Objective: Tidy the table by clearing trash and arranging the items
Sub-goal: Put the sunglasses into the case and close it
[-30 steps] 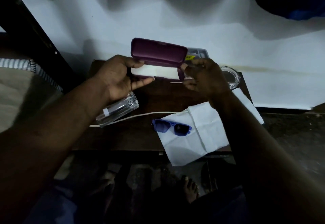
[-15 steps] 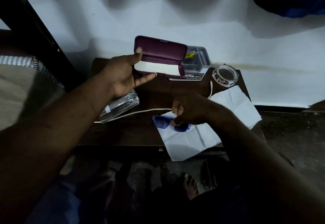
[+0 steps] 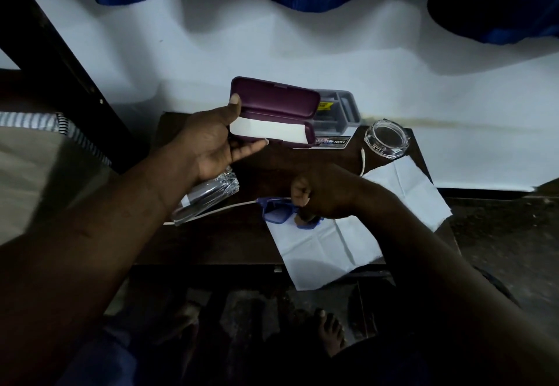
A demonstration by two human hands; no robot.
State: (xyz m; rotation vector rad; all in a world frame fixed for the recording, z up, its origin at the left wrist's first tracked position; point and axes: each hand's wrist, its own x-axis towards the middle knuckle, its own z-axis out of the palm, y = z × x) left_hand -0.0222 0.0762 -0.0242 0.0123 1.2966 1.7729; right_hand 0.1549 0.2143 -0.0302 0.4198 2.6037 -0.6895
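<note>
Head view: the left hand (image 3: 211,143) holds an open maroon glasses case (image 3: 273,111) above the dark wooden surface (image 3: 211,243), thumb on the lid's left end and fingers curled under the base, index finger lying straight along the base's front edge. A white cloth (image 3: 269,131) lines the lower half of the case. The case hangs at about 12 o'clock over the surface, lid tilted up toward the white wall (image 3: 302,52).

The right hand (image 3: 320,198) is at the middle of the surface, fingers pressed together around the near arm and frame of the blue sunglasses (image 3: 276,211). One dark lens shows at the hand's 9 o'clock; the other is mostly hidden under the fingers. The sunglasses rest partly on a creased white paper sheet (image 3: 332,249), which spreads from the surface's 3 o'clock edge to its 5 o'clock corner and overhangs the front.

A clear plastic box (image 3: 208,201) lies tilted at 9 o'clock, partly under the left wrist. A thin white cable (image 3: 223,207) runs from beside it toward the sunglasses, and its plug end shows near 2 o'clock. A glass ashtray (image 3: 386,139) stands at 2 o'clock, touching the paper's far corner. Behind the case at 1 o'clock sits a grey compartment box (image 3: 338,113) with a printed label.

A bare foot (image 3: 329,331) shows on the floor below.
</note>
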